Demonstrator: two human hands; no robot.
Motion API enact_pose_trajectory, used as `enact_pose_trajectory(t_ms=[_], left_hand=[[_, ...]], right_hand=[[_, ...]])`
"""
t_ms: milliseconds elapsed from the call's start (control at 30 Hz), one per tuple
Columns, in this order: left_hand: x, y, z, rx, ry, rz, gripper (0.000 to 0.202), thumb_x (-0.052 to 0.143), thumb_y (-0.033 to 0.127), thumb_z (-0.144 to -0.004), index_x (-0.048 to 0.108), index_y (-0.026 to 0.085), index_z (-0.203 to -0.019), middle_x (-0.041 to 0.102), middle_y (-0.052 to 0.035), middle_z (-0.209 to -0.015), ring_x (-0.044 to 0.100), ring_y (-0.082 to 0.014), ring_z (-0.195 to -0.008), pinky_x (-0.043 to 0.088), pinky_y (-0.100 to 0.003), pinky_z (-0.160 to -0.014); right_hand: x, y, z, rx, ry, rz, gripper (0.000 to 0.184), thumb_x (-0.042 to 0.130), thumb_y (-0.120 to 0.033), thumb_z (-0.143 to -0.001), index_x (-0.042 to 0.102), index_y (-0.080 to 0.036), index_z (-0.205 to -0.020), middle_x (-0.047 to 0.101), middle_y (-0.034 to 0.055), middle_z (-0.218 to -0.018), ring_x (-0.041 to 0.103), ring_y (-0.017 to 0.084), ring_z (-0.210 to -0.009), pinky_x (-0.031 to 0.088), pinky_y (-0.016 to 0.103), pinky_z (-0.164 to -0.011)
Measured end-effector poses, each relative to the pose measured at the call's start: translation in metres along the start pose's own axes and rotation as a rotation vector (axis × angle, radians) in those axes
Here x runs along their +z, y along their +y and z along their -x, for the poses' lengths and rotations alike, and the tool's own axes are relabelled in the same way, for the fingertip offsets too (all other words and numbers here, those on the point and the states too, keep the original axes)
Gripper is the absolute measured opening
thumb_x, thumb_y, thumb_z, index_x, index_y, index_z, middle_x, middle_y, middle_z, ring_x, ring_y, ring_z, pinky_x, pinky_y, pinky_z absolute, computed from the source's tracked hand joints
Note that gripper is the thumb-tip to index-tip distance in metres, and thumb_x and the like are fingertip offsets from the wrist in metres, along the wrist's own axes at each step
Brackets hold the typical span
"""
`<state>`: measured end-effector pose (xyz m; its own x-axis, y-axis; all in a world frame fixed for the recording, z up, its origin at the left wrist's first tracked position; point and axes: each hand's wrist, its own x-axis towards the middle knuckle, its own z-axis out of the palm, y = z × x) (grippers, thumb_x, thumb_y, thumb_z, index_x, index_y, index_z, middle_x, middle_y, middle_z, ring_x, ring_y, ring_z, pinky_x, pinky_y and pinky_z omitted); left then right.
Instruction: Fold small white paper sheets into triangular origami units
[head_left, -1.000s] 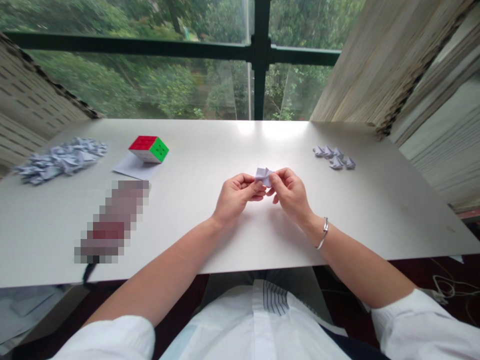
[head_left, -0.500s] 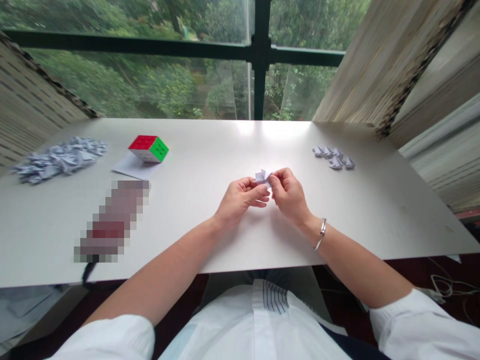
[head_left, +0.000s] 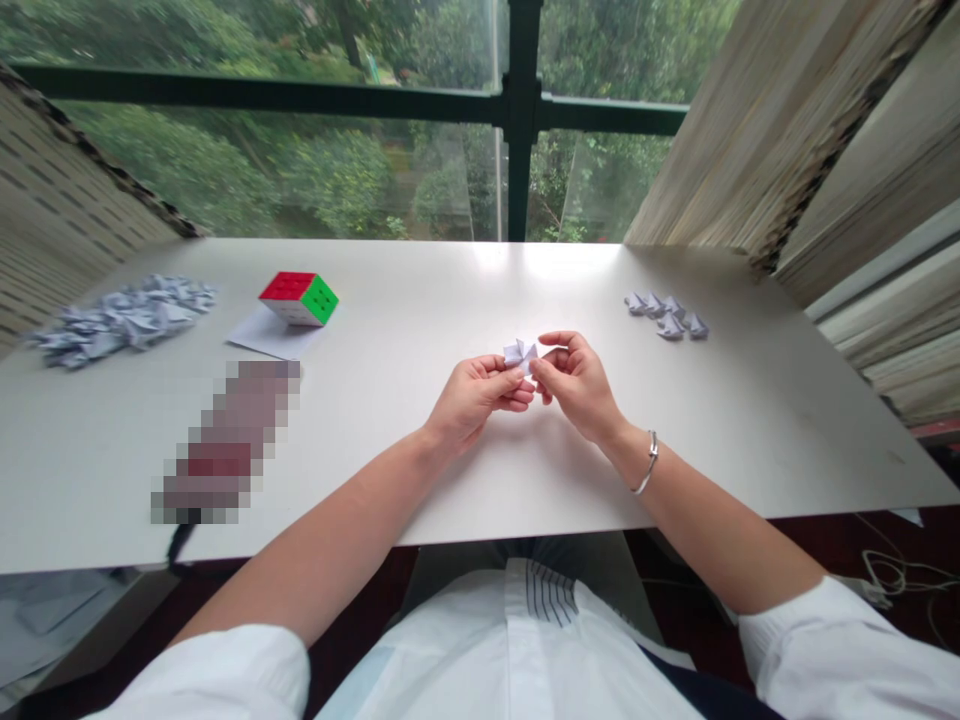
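Note:
My left hand [head_left: 474,400] pinches a small folded white paper piece [head_left: 519,354] between thumb and fingers, just above the table. Upright flaps fan out from the top of the paper. Close by on the right is my right hand [head_left: 576,385], a bracelet on its wrist. Its thumb tip is at the paper's right edge, while the index finger is raised and apart from the thumb. The right hand's lower fingers are curled and partly hidden.
On the white table [head_left: 420,300], a pile of folded paper pieces [head_left: 127,318] lies far left. A puzzle cube [head_left: 298,298] rests on white paper sheets [head_left: 259,335], behind a blurred-out object [head_left: 225,440]. Several folded pieces [head_left: 667,315] sit at right. A window [head_left: 300,150] stands behind.
My right index finger has lifted off the paper and spread from the thumb. The paper has shifted slightly left, still in my left hand.

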<state>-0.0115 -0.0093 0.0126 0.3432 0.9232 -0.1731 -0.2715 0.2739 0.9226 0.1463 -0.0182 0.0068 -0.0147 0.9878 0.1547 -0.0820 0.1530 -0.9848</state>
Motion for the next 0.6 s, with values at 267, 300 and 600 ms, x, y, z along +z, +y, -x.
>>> enact_pose_trajectory(t_ms=[267, 300, 600], left_hand=[[-0.0025, 0.0036, 0.0006, -0.006, -0.057, -0.012, 0.023, 0.08, 0.022, -0.071, 0.071, 0.011, -0.088, 0.073, -0.0072, -0.075, 0.067, -0.0128, -0.061, 0.056, -0.025, -0.063], [-0.003, 0.0029, 0.0003, 0.001, -0.054, -0.023, 0.024, 0.08, 0.025, -0.071, 0.072, 0.012, -0.089, 0.072, -0.0068, -0.075, 0.067, -0.0128, -0.063, 0.056, -0.025, -0.064], [-0.0049, -0.0018, -0.0029, 0.063, 0.055, -0.05, 0.027, 0.081, 0.036, -0.07, 0.073, 0.014, -0.084, 0.07, -0.0046, -0.076, 0.065, -0.0117, -0.066, 0.052, -0.021, -0.059]], right_hand=[[-0.0021, 0.004, 0.0007, -0.012, -0.01, 0.016, 0.041, 0.072, -0.041, -0.079, 0.048, -0.02, -0.104, 0.062, -0.0078, -0.065, 0.055, 0.008, -0.048, 0.046, 0.022, -0.047], [-0.0025, 0.005, 0.0006, -0.015, -0.016, 0.019, 0.041, 0.073, -0.041, -0.079, 0.049, -0.02, -0.104, 0.062, -0.0071, -0.066, 0.057, 0.009, -0.05, 0.047, 0.022, -0.047], [-0.0011, 0.0067, 0.0014, 0.024, -0.095, 0.064, 0.039, 0.073, -0.046, -0.078, 0.053, -0.021, -0.099, 0.069, -0.0014, -0.074, 0.071, 0.016, -0.07, 0.056, 0.024, -0.053]])
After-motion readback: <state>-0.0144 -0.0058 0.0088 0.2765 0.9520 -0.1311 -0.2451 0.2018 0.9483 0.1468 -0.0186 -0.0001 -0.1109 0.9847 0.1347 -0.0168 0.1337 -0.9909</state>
